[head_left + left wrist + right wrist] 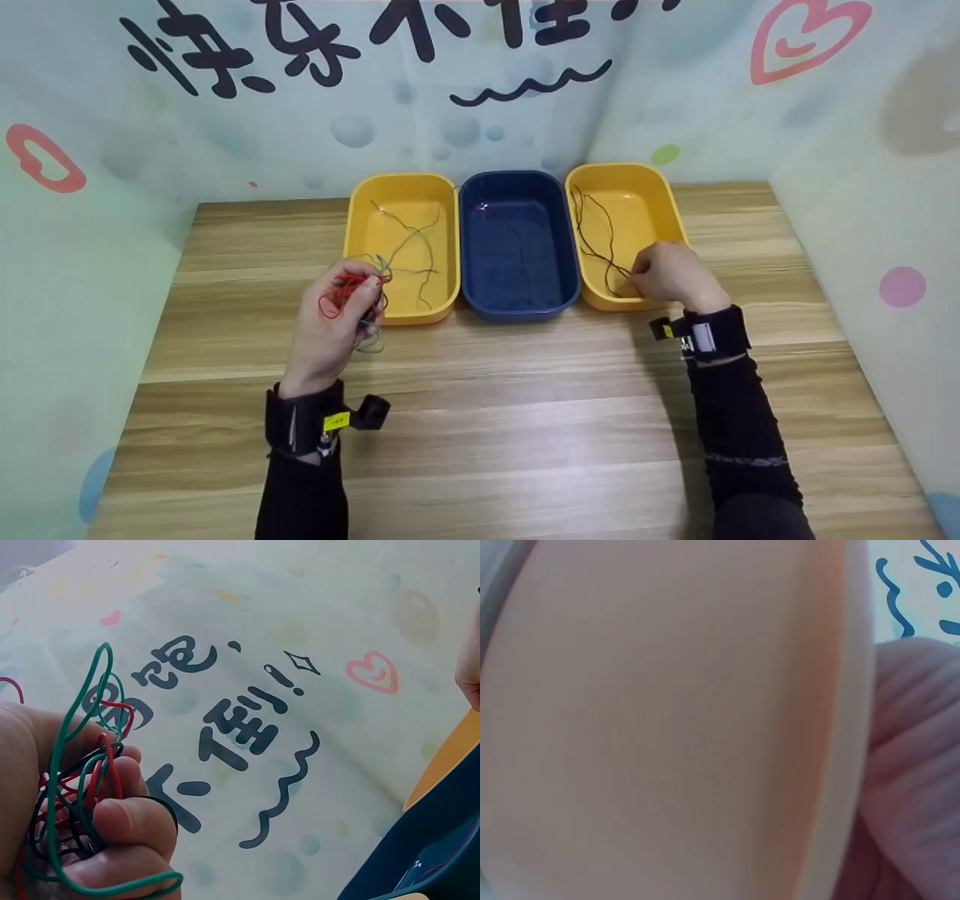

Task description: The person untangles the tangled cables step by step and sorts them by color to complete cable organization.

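Gripping a tangle of red, green and black wires point(346, 291), the left hand point(319, 337) is at the near left corner of the left yellow box point(366, 225); protruding loops could slip out and mix with the green wires point(411, 237) there. Right hand point(675, 276) reaches black wires point(611, 261) in the right yellow box point(646, 214); cannot tell whether its fingertips are closed on one. Those strands cross, so lifting one may drag others out over the rim.
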Motion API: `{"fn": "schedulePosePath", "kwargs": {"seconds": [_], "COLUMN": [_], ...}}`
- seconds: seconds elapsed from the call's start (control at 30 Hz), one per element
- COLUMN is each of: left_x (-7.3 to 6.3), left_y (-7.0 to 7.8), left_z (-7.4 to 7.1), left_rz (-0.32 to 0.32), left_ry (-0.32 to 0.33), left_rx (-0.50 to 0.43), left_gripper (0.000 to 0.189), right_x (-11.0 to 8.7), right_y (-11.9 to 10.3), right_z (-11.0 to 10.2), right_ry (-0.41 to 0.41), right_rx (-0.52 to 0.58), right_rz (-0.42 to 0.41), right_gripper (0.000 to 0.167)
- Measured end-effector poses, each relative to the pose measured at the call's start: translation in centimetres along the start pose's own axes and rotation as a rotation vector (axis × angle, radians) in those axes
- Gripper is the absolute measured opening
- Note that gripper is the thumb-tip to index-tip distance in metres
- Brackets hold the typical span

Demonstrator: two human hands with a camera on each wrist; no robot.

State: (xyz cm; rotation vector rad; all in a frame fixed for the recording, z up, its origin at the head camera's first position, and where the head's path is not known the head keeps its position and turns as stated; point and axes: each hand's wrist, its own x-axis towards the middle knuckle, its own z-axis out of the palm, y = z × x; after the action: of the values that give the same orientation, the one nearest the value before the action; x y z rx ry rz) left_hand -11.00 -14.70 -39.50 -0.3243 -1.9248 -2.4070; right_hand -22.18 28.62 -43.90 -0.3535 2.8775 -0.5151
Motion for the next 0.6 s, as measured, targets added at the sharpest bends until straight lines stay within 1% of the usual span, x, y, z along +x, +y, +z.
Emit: {"fn": "schedulePosePath", "kwargs": {"seconds": [0.17,0.27,0.4,0.53,0.6], "left_x": [0.1,0.1,0.1,0.2,0.2], "left_y": [-0.2,-0.2,-0.4,-0.5,-0.6], "left_z": [0.1,0.2,0.6,0.9,1.1], "left_rz": [-0.004,-0.008,-0.017,-0.025,-0.032], "left_ry": [0.004,0.004,-0.006,-0.008,-0.009], "left_rx": [0.004,-0.002,-0.005,0.023,0.034], "left_gripper": [0.005,0.006,0.005,0.004,0.005], "right_x": [-0.3,-0.6,-1.1,-1.6,-1.9], "right_y": [-0.3,-0.6,-1.6,-3.3,-4.1], "right_z": [-0.5,-0.8,-1.3,-2.0,-2.2], "right_ry": [0.018,0.06,0.169,0.286,0.325], "right_rx": [-0.01,0.0,0.025,0.046,0.059], "right_rz": [-0.01,-0.038,-0.099,-0.18,-0.208], "right_gripper": [0.019,0.02,0.02,0.018,0.018]}}
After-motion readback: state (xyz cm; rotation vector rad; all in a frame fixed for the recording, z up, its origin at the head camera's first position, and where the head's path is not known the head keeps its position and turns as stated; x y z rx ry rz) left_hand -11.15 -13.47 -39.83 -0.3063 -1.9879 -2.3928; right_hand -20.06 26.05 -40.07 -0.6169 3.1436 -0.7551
